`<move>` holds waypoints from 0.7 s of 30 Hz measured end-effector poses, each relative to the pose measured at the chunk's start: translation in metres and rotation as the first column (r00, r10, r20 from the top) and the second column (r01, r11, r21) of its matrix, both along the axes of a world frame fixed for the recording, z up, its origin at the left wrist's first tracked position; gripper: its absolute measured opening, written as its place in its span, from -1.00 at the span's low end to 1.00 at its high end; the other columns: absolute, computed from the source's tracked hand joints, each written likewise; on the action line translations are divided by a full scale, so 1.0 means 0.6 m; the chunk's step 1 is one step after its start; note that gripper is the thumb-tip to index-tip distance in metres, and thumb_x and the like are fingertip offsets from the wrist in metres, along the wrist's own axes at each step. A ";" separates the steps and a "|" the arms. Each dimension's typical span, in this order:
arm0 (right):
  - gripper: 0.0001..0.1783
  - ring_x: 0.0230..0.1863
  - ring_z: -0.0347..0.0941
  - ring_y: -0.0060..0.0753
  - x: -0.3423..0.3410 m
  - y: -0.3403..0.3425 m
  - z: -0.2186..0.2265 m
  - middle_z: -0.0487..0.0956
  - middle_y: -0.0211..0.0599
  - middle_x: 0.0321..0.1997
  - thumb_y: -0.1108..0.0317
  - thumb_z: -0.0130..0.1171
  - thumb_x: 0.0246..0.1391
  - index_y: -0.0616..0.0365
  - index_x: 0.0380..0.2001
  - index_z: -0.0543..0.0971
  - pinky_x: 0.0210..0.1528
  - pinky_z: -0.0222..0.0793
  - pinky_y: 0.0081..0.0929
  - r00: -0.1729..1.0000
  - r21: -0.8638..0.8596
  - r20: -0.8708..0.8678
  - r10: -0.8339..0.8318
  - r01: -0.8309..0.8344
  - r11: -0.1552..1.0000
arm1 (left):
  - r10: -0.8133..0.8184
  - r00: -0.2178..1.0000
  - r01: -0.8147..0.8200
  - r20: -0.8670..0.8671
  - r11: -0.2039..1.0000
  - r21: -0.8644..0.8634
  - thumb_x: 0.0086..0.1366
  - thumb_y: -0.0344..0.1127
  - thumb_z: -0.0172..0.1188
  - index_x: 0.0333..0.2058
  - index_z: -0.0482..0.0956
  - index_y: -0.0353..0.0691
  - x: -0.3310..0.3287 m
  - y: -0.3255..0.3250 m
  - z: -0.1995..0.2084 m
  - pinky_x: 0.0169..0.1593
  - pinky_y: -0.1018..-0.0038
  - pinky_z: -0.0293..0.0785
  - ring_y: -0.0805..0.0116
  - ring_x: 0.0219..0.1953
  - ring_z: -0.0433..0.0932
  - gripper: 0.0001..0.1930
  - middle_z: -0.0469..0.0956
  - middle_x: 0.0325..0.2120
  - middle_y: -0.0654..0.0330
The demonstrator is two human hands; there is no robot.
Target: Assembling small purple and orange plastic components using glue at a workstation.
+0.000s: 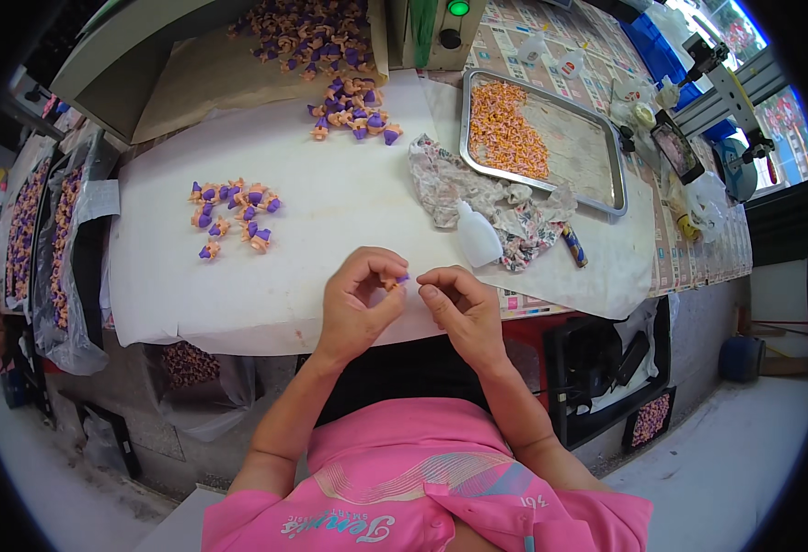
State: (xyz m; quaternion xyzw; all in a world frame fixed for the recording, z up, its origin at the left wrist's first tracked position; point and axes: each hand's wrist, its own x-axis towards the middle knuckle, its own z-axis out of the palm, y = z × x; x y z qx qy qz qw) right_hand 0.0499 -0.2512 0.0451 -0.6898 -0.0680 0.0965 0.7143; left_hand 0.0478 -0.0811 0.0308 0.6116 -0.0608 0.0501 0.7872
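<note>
Near the table's front edge, my left hand [360, 299] pinches a small peach-and-purple plastic figure part [395, 280] between thumb and fingers. Just to its right is my right hand [462, 313], thumb and forefinger pressed together close to that part; whatever they hold, if anything, is too small to name. A loose group of similar figure parts [255, 198] lies on the white sheet [330, 198] to the left. Another cluster of figure parts [353, 109] is farther back, and beyond it a bigger pile [307, 37] sits beneath a machine opening.
At the right back stands a metal tray [590, 200] with many tiny orange pieces [505, 129]. A crumpled floral cloth [450, 189], a white squeeze bottle [478, 235] and a dark blue tube [574, 247] lie before it. A phone [677, 147] is mounted at far right.
</note>
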 end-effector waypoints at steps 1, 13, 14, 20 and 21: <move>-0.85 -0.49 0.30 -0.82 -0.002 -0.004 0.003 0.50 -0.54 -0.38 0.43 0.16 0.19 0.24 -0.19 0.57 -0.50 0.18 -0.79 1.000 -0.023 -0.005 -0.006 0.006 1.000 | 0.027 0.999 -0.030 0.028 0.993 0.114 0.06 -0.71 0.10 -0.27 0.51 -0.32 0.005 0.010 0.001 -0.08 0.61 0.35 0.56 -0.19 0.40 -0.76 0.49 -0.16 0.16; -0.85 -0.32 0.39 -0.55 0.046 -0.087 0.028 0.48 -0.30 -0.23 0.55 0.17 0.08 0.26 -0.24 0.57 -0.30 0.33 -0.62 0.791 -0.340 0.546 -0.277 0.511 0.790 | 0.278 0.769 -0.631 0.575 0.190 0.752 -0.02 -0.62 0.19 -0.34 0.54 -0.29 0.056 0.145 0.023 0.01 0.29 0.34 0.12 -0.09 0.40 -0.79 0.53 -0.24 0.11; -0.84 -0.29 0.41 -0.48 0.052 -0.090 0.023 0.48 -0.26 -0.21 0.52 0.18 0.08 0.26 -0.23 0.57 -0.28 0.35 -0.57 0.779 -0.390 0.574 -0.254 0.532 0.751 | 0.279 0.749 -0.652 0.601 0.149 0.744 -0.02 -0.61 0.20 -0.34 0.54 -0.29 0.061 0.145 0.029 0.02 0.30 0.33 0.12 -0.10 0.40 -0.79 0.53 -0.24 0.11; -0.70 -0.12 0.38 -0.10 0.066 -0.091 0.014 0.49 -0.13 -0.17 0.41 0.26 0.04 0.24 -0.13 0.54 -0.08 0.34 -0.30 0.782 -0.532 0.611 -0.121 0.520 0.668 | 0.219 0.824 -0.566 0.522 0.337 0.753 0.09 -0.47 0.22 -0.28 0.55 -0.26 0.142 0.140 0.061 0.02 0.31 0.35 0.13 -0.12 0.42 -0.82 0.55 -0.25 0.11; -0.70 -0.12 0.38 -0.10 0.066 -0.087 0.020 0.49 -0.13 -0.17 0.41 0.26 0.04 0.24 -0.13 0.54 -0.08 0.34 -0.30 0.779 -0.526 0.616 -0.121 0.520 0.673 | 0.220 0.820 -0.572 0.528 0.331 0.750 0.09 -0.47 0.22 -0.28 0.55 -0.26 0.161 0.142 0.065 0.02 0.31 0.35 0.13 -0.12 0.42 -0.82 0.55 -0.25 0.11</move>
